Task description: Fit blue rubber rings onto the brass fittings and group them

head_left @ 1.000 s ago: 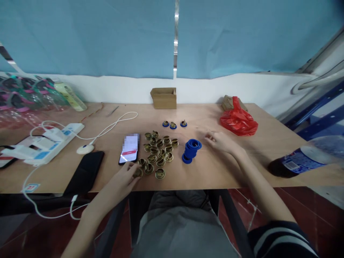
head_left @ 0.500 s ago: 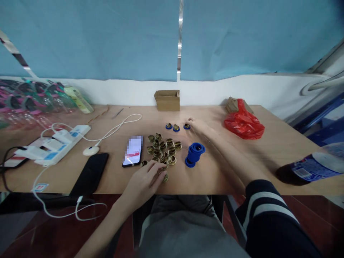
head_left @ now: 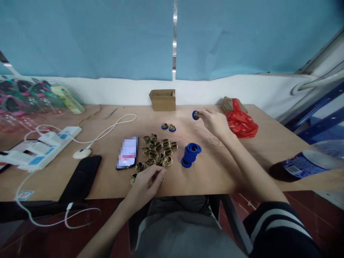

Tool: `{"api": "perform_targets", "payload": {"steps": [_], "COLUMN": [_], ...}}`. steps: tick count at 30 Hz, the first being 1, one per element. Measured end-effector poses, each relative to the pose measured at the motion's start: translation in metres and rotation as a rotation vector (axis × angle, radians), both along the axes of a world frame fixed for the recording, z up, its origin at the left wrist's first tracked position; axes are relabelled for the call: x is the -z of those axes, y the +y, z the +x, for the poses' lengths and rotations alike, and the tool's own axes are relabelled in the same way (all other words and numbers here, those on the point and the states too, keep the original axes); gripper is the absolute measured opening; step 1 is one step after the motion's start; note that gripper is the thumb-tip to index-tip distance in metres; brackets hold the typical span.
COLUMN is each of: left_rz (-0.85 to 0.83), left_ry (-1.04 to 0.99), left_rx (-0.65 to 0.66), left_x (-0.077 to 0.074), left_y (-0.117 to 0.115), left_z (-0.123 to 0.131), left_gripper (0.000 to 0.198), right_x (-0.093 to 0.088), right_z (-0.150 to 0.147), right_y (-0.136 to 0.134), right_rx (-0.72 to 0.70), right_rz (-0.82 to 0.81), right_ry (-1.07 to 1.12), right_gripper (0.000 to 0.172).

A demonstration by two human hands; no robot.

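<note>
My right hand (head_left: 215, 123) is raised over the far part of the table, fingertips pinching a brass fitting with a blue ring (head_left: 195, 115) around its base. Two similar brass fittings with blue rings (head_left: 172, 128) sit to its left on the tabletop. My left hand (head_left: 147, 182) rests at the near edge of a cluster of brass fittings (head_left: 158, 146), fingers curled and thumb close to the index finger. Whatever lies between those fingers is hidden. Between my hands a leaning stack of blue rings (head_left: 191, 154) stands on the table.
A lit phone (head_left: 127, 152) lies left of the fittings, with a dark phone (head_left: 80, 179) and a white power strip (head_left: 55, 148) beyond. A cardboard box (head_left: 163, 101) stands at the back. On the right are a red plastic bag (head_left: 242, 123) and a lying cola bottle (head_left: 301, 166).
My right hand has lifted the far-right ringed fitting off the table and moved it up and to the right. My left hand has stayed by the cluster, and the view has shifted slightly.
</note>
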State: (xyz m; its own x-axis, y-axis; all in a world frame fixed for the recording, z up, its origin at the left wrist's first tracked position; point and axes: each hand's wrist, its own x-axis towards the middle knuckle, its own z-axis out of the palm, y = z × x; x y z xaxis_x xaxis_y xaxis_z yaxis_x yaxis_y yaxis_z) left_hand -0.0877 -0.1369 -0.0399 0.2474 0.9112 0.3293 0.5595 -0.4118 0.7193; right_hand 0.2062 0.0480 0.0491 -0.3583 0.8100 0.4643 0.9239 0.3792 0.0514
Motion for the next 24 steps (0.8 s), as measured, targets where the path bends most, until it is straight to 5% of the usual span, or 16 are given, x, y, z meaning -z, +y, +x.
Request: {"api": "perform_targets", "payload": {"steps": [5,10,12,15,24], "left_rz": [-0.234,-0.448,-0.503,-0.563,-0.342], "left_ry": [-0.334,-0.684,-0.756,-0.706,-0.537], "left_rx": [0.135,0.411,0.458,0.363,0.216], "left_x": [-0.002,-0.008,-0.008,-0.006,0.012], "left_y": [-0.018,-0.045,-0.051,-0.048,-0.025], "left_z": [0.017,0.037,0.044,0.050,0.053], "left_gripper": [0.022,0.049,0.060,0.044,0.029], "right_x": [-0.033,0.002,0.027,0.058,0.104], "right_z": [0.007,-0.020,-0.033,-0.047,-0.057], "right_y": [-0.115,-0.202,-0.214,-0.218,-0.204], "right_rx": [-0.239,-0.562,-0.627,-0.620,-0.465], "right_rz": [0.361,0.056,-0.097,-0.192,-0.188], "right_ry": [0.373,0.532,0.565,0.663,0.861], "right_gripper": [0.013,0.019,0.016,0.012,0.019]}}
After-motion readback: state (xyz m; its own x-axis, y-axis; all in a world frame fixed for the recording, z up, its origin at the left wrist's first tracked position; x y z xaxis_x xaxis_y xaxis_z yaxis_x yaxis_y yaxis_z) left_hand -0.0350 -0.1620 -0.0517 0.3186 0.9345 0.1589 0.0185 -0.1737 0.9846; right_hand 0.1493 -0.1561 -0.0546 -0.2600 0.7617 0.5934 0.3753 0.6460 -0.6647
